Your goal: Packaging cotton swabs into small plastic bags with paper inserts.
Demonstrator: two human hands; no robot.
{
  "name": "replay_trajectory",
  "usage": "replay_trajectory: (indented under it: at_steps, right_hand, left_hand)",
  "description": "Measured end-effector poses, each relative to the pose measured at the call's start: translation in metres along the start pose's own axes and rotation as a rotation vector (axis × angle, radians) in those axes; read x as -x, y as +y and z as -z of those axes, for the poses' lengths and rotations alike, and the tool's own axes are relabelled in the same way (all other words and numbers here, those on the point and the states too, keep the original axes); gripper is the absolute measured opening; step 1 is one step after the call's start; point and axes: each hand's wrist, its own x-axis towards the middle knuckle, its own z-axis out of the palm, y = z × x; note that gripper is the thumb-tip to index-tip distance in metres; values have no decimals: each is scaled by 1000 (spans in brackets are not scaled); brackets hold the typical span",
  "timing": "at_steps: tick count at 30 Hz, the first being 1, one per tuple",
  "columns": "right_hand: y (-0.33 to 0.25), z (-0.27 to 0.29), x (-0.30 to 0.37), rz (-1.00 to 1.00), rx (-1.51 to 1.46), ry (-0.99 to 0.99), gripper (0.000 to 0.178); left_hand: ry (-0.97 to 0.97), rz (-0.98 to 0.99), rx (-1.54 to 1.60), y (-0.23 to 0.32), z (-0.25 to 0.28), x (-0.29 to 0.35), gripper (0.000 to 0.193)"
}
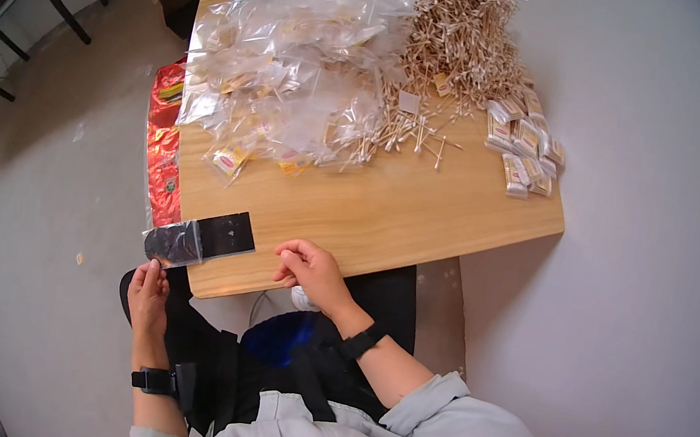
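The grip of the left hand [149, 294] pinches the clear bag [177, 242] at seven o'clock on the table [396, 217], likely light, limp, slippery film best held by its edge, and whether the right hand [314, 276] clasps anything is unclear.

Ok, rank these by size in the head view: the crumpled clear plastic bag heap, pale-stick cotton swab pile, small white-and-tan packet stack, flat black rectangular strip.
1. Clear plastic bag heap
2. Cotton swab pile
3. Packet stack and black strip: too close in size to rank
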Motion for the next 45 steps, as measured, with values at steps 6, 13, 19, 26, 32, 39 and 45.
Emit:
replay_trajectory:
  at_steps: [6,13,19,26,32,39,45]
  right_hand:
    - [-22,21,-31,165,89,302,38]
    - [-61,86,-110,342,709,810,65]
    - [-56,77,-151,482,552,648,59]
    - [-74,102,-133,485,470,651,54]
    - [-79,146,-107,568,999,1165,62]
    - [-73,164,-122,489,1091,1148,65]
    - [-60,172,-119,640,1009,1143,41]
  left_hand:
    - [366,-288,-295,5,-14,8,21]
    - [-521,-717,-135,160,-138,167,8]
    - [-1476,-600,280,211,-189,211,11]
    - [-1574,-311,375,208,-205,208,15]
    - [-1603,-312,428,196,-211,211,14]
    - [-1609,-328,470,193,-225,214,16]
    - [-1390,-354,378,165,-209,212,16]
